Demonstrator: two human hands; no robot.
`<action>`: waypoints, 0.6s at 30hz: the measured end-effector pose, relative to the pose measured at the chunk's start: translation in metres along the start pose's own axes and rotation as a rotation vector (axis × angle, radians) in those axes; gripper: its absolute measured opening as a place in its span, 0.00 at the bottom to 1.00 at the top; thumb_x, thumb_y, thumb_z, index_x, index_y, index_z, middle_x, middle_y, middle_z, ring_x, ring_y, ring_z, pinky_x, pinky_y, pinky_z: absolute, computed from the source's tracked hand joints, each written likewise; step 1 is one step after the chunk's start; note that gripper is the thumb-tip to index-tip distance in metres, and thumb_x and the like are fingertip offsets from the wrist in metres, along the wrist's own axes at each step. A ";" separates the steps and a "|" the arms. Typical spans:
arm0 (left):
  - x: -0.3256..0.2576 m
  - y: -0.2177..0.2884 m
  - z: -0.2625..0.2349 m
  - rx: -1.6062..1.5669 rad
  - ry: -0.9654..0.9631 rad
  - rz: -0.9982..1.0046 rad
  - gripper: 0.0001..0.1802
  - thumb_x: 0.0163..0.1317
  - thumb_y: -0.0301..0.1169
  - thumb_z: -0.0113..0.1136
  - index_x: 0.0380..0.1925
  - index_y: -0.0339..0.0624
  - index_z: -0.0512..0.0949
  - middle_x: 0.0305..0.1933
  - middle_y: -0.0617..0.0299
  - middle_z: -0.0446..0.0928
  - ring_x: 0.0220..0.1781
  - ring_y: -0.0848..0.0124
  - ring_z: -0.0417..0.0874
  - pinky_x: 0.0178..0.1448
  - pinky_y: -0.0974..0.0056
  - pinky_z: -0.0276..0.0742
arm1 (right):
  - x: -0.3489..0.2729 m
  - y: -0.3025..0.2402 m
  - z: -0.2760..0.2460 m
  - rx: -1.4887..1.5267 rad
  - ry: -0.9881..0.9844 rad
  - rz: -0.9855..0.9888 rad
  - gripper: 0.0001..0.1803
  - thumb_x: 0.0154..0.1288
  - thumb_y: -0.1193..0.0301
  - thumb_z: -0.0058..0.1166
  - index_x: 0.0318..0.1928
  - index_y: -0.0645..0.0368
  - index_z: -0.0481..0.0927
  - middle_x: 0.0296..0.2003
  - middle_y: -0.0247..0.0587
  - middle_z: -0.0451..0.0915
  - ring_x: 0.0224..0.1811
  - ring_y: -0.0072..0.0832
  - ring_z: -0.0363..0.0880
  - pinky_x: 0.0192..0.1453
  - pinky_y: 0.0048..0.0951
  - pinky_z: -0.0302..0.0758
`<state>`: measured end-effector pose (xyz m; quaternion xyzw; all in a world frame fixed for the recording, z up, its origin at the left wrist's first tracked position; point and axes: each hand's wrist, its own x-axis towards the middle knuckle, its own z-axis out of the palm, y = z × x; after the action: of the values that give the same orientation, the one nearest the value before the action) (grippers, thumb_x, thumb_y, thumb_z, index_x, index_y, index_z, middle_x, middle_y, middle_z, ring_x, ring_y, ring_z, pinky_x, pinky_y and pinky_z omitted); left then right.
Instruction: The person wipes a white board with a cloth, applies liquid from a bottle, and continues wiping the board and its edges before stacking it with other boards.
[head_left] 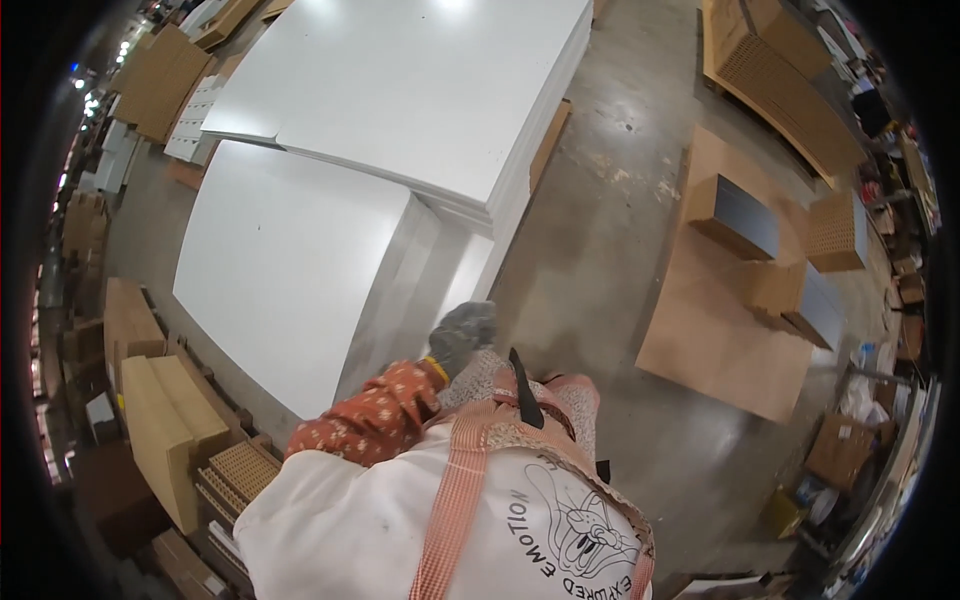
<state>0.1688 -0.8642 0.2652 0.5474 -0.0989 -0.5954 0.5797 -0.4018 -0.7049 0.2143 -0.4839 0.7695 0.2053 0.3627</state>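
My left hand (464, 333), in a grey glove with a yellow cuff, is beside the near right corner of a stack of white sheets (290, 250). Its fingers are partly turned away and blurred, so their grip does not show, nor whether they touch the sheets. A red-orange floral sleeve (375, 412) covers that forearm. A second, taller stack of white sheets (400, 90) stands behind the first, some edges overhanging. My right hand is out of sight. A dark, narrow strip (524, 390) sticks up at the front of my apron.
To the right, a flat brown board (735, 330) lies on the concrete floor with dark-topped cardboard blocks (737, 217) on it. Stacked cardboard (775, 75) stands at the far right. On the left are tan cardboard bundles (165, 430). A cardboard box (838, 450) sits at the lower right.
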 end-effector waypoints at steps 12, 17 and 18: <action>0.188 0.107 0.194 0.777 0.034 0.252 0.19 0.65 0.42 0.59 0.49 0.43 0.79 0.43 0.53 0.82 0.44 0.62 0.83 0.49 0.62 0.77 | 0.359 -0.213 -0.316 -0.137 0.052 -0.605 0.12 0.60 0.59 0.53 0.32 0.54 0.80 0.30 0.42 0.83 0.35 0.37 0.83 0.40 0.42 0.78; 0.271 0.130 0.178 0.579 0.376 0.270 0.17 0.65 0.39 0.59 0.46 0.39 0.79 0.40 0.56 0.82 0.39 0.68 0.83 0.45 0.63 0.78 | 0.443 -0.423 -0.476 0.684 0.025 -0.262 0.16 0.70 0.56 0.50 0.29 0.53 0.77 0.17 0.33 0.68 0.17 0.27 0.66 0.21 0.30 0.65; 0.284 0.154 0.205 0.512 0.408 0.269 0.16 0.65 0.38 0.59 0.45 0.39 0.79 0.38 0.58 0.82 0.37 0.70 0.82 0.42 0.64 0.77 | 0.470 -0.448 -0.497 0.692 0.055 -0.272 0.16 0.70 0.56 0.50 0.29 0.53 0.77 0.17 0.33 0.68 0.17 0.27 0.66 0.21 0.30 0.65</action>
<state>0.1787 -1.2446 0.3066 0.7647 -0.1985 -0.3482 0.5045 -0.3066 -1.5167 0.1980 -0.4357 0.7316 -0.1301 0.5080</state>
